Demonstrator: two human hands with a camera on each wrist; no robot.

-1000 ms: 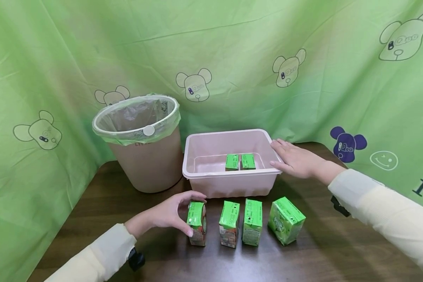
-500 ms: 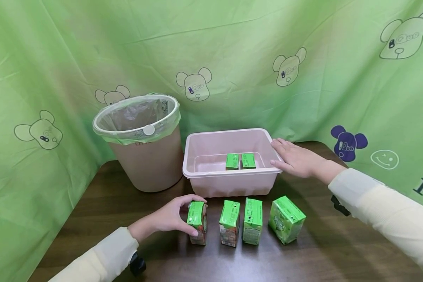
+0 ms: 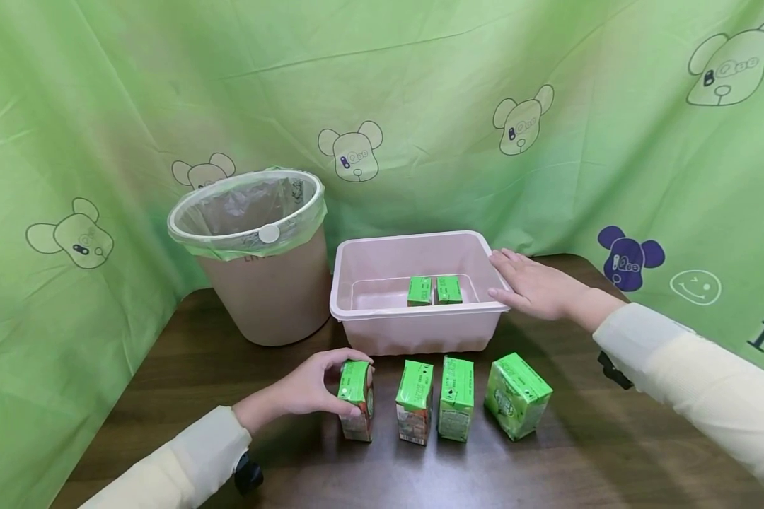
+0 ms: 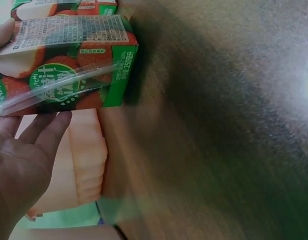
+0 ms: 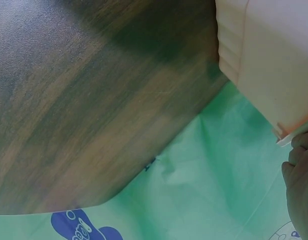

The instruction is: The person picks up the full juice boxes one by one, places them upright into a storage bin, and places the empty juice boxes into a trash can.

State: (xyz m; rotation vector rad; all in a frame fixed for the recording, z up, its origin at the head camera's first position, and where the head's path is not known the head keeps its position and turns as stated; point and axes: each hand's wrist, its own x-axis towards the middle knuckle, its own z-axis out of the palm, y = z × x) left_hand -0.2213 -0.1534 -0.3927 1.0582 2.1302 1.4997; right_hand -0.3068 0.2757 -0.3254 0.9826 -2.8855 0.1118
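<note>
My left hand (image 3: 299,389) grips the leftmost juice carton (image 3: 356,385) on the table, thumb on the near side and fingers round the far side. In the left wrist view this carton (image 4: 56,75) shows red fruit pictures and a wrapped straw along its side. To its right stand a second red-and-green carton (image 3: 414,399), a green carton (image 3: 456,399) and a wider green carton (image 3: 518,396) set at an angle. My right hand (image 3: 537,288) rests with extended fingers on the right rim of the pink tub (image 3: 414,334). Inside are two green-topped cartons (image 3: 434,290).
A pinkish-brown bin (image 3: 267,297) with a plastic liner stands left of the tub, close to it. Behind the wooden table (image 3: 611,424) hangs a green curtain (image 3: 420,85) with bear prints. The table's back edge lies just beyond the tub.
My left thumb and fingers have closed in on the leftmost carton, the hand shifting slightly right. My right hand stays on the tub's rim, and the other cartons stay put.
</note>
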